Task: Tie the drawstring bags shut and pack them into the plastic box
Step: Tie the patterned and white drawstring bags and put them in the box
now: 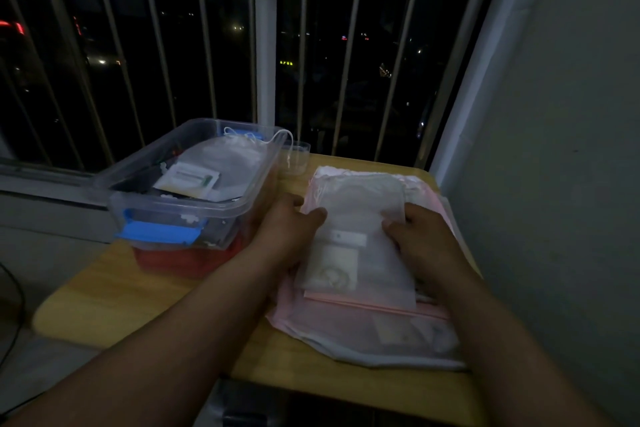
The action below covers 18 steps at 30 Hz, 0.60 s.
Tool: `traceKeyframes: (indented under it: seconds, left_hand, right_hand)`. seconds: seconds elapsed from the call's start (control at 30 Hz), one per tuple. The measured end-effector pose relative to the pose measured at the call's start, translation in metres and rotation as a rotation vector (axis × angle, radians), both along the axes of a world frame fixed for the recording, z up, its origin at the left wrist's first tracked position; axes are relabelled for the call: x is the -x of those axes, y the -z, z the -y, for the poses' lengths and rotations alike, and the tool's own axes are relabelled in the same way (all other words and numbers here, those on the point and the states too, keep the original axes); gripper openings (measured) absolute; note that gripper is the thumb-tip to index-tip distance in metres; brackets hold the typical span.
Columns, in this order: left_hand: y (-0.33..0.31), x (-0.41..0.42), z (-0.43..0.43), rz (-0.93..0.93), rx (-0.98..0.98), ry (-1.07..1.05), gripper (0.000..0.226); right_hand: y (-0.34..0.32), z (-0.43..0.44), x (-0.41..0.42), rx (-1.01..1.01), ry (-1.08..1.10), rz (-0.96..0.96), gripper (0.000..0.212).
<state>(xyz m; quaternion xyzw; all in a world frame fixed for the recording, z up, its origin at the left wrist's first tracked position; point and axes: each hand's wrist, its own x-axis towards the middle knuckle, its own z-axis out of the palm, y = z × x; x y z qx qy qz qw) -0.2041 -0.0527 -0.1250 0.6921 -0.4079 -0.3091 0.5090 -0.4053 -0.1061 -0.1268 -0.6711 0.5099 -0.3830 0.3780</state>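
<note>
Step in hand, by my read: the person is picking the next bag off the stack, tie not yet done.

- Left grip [291, 218] is pinching the top bag [356, 215] at its left edge, thumb on top, fingers hidden underneath.
- Right grip [419, 232] is curling its fingers onto the bag's right edge. Both are closing on the same bag.
- The bag is lying on the pile [363, 333] of pink and white bags at the worktop's [121, 295] right edge. Its mouth is pointing at the far edge and looking wide, not cinched. Cords are too dim to make out.
- Flat packets are showing through the bag's fabric.

Next move is probably calling for both grips to shift to the mouth, find the cords, pull them tight and knot. Then the bag is going left into the box [173, 205].

Containers:
- The box is sitting at the far left corner, lid off, blue latches hanging. It is holding one white bag [225, 156] with its cord [277, 137] draping over the right rim, and a flat packet [188, 180] in front. There are dark items below, unclear.
- Something red [180, 263] is lying under the box.
- A clear cup [296, 159] is standing just beside the box's far right corner; contents unclear.
</note>
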Motion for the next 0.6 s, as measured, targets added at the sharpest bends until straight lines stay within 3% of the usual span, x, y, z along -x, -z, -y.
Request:
traceKeyframes:
  seconds: [0.2, 0.3, 0.37, 0.53, 0.6]
  left_hand:
    - [-0.006, -0.001, -0.005, -0.076, 0.057, 0.108, 0.041]
    - [-0.006, 0.001, -0.007, -0.105, 0.087, 0.124, 0.043]
    - [-0.006, 0.003, -0.007, -0.136, 0.097, 0.179, 0.040]
    - [-0.005, 0.009, -0.008, -0.247, 0.067, 0.290, 0.019]
    - [-0.005, 0.010, -0.008, -0.252, 0.077, 0.279, 0.020]
  right_hand:
    - [-0.004, -0.007, 0.006, -0.240, -0.093, 0.305, 0.025]
    - [-0.004, -0.011, 0.009, -0.316, -0.167, 0.343, 0.019]
    - [-0.002, -0.012, 0.010, -0.317, -0.182, 0.372, 0.020]
    - [0.007, -0.002, 0.008, -0.277, -0.042, 0.415, 0.048]
    - [0.009, -0.001, 0.007, -0.230, -0.004, 0.416, 0.033]
